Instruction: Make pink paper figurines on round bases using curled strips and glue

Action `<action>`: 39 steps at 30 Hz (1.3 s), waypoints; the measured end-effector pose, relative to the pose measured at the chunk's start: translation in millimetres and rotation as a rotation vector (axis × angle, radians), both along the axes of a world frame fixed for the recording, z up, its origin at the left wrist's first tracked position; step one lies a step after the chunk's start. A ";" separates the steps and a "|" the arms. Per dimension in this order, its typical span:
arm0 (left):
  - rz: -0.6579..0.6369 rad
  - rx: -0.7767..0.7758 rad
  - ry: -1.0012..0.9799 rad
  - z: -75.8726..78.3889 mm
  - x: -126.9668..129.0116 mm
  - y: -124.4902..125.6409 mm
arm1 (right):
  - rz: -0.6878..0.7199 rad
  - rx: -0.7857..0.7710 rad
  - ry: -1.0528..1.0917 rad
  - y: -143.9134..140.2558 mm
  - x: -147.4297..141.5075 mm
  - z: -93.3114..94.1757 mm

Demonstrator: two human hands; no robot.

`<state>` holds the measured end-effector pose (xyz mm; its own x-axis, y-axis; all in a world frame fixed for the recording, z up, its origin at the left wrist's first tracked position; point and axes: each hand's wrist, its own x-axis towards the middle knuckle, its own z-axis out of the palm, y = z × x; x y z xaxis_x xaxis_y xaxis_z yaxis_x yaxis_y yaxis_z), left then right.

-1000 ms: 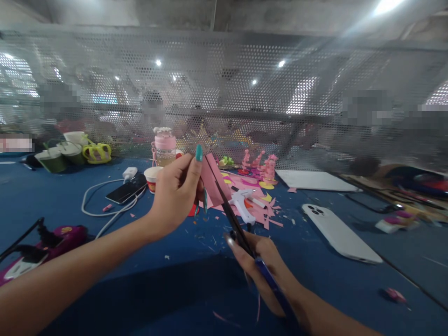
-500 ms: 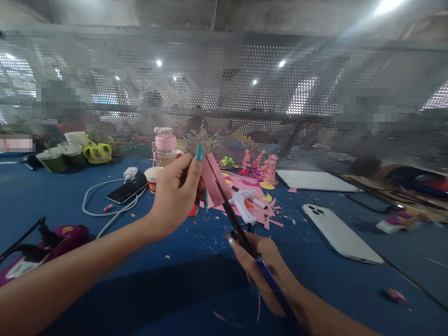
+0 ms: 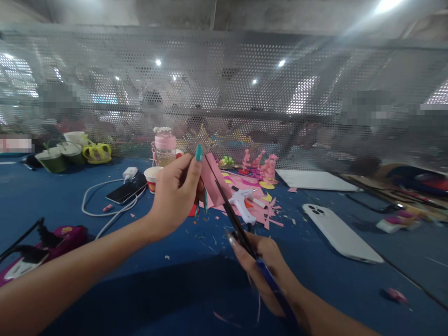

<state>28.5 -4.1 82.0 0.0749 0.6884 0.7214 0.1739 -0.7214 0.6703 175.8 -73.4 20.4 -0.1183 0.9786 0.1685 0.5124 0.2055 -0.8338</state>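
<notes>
A: Pink paper (image 3: pixel 213 183), a flat folded piece with straight edges, held up above the blue table (image 3: pixel 70 205) just in front of the centre of the view.

B: Pinched at its left edge by the left hand (image 3: pixel 175 193), thumb with a teal nail on top. Clamped firmly on the paper.

A: And the scissors (image 3: pixel 234 219): dark blades, blue handle, gripped by the right hand (image 3: pixel 266 270), fingers curled around the handle loops. Blades laid along the paper's right edge, nearly closed, tips pointing up and away.

B: Beyond the paper, partly hidden by it: a white glue gun (image 3: pixel 244 206) lying on a heap of pink scraps (image 3: pixel 264 212), with yellow bits mixed in. Farther back, a cluster of small pink paper figures (image 3: pixel 261 164), standing upright; exact count hard to tell, about four.

A: Two phones: a white one (image 3: pixel 341 233) face down to the right, a dark one (image 3: pixel 126 189) to the left with a white charger cable (image 3: pixel 93 205) looped around it.

B: One pink bottle (image 3: pixel 164 147) behind the left hand, one small paper cup (image 3: pixel 153 177) just beside it. A few green and white cups (image 3: pixel 61 151) at far left, count unclear.

A: One pink and black tool (image 3: pixel 45 242) at the left edge, near the forearm. One white sheet (image 3: pixel 315 180) flat on the table at the back right. Perforated metal screen (image 3: pixel 245 93) across the whole back.
</notes>
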 end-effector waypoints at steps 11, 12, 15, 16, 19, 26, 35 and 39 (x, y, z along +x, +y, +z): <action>0.014 0.013 0.007 0.4 0.3 -0.3 | -0.020 0.061 -0.054 1.0 -0.6 -2.9; 0.012 0.013 0.007 0.2 0.5 -0.4 | -0.017 0.061 -0.059 1.4 0.2 -3.4; 0.016 0.009 0.012 -0.4 0.9 -1.3 | -0.001 0.063 -0.044 1.8 1.6 -4.5; 0.021 0.008 0.017 -0.6 0.9 -1.6 | 0.006 0.062 -0.034 1.6 1.6 -4.5; 0.027 0.014 0.040 -1.1 0.7 -2.2 | 0.002 0.056 -0.022 0.6 1.1 -3.4; 0.037 0.025 0.055 -2.2 1.2 -1.9 | 0.039 0.037 -0.022 -0.2 2.6 -2.0; 0.074 0.071 0.125 -8.0 2.2 -0.9 | 0.066 0.119 -0.007 0.6 4.8 -10.1; 0.051 0.074 0.120 -7.5 2.8 -1.5 | 0.066 0.110 -0.016 0.9 4.6 -9.0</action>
<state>31.3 -5.6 74.5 0.1297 0.6387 0.7584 0.2869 -0.7564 0.5879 180.5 -72.5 11.3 -0.1851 0.9443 0.2720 0.5075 0.3288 -0.7964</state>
